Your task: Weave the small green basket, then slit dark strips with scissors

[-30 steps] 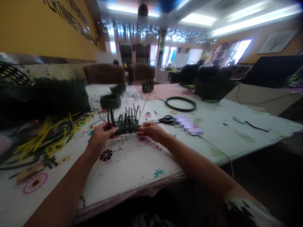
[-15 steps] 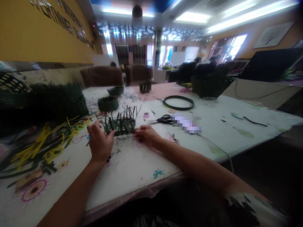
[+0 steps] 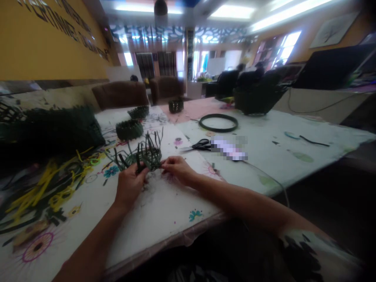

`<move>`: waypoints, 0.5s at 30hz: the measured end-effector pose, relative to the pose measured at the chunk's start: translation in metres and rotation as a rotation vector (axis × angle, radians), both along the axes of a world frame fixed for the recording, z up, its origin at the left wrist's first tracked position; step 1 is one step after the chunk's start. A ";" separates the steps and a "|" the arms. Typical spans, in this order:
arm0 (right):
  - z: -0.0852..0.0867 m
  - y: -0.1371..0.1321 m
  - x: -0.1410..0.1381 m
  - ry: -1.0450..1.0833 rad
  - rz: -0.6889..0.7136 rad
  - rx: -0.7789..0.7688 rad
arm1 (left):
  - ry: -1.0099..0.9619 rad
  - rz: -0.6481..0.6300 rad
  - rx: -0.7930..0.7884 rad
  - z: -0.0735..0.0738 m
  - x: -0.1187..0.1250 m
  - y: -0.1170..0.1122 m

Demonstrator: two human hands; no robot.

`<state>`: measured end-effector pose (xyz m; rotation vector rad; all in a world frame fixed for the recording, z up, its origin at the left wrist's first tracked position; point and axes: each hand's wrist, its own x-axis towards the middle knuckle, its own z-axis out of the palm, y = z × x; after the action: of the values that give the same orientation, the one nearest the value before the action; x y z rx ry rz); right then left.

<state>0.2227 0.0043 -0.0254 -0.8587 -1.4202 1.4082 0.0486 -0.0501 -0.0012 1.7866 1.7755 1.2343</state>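
A small, half-woven dark green basket (image 3: 146,156) with loose strands sticking up rests on the flowered tablecloth (image 3: 164,203) in front of me. My left hand (image 3: 129,184) grips its near left side with the fingers curled onto the weave. At the basket's right edge, my right hand (image 3: 176,168) pinches the strands. Both hands are closed on it.
Yellow and dark cords (image 3: 49,188) lie tangled at the left beside a large dark woven piece (image 3: 53,129). Small finished baskets (image 3: 129,129) stand behind. Black scissors (image 3: 199,145), a dark ring (image 3: 218,122) and a large dark basket (image 3: 255,100) are to the right. People sit far back.
The basket has been turned and tilted between my hands. My left hand moved from its left end to its near side. The view shifted slightly.
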 end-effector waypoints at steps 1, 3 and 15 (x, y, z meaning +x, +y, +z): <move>0.001 -0.001 0.000 -0.050 -0.009 0.045 | -0.054 -0.008 -0.020 -0.001 -0.001 0.000; 0.004 -0.002 0.002 -0.160 -0.051 0.152 | -0.052 -0.035 0.005 0.000 -0.002 0.000; 0.026 -0.012 0.015 -0.601 -0.273 0.771 | 0.021 -0.123 0.078 -0.002 -0.003 -0.001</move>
<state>0.2378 -0.0077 0.0008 -0.9287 -1.9953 0.3128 0.0455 -0.0513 -0.0034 1.9275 1.6222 1.2551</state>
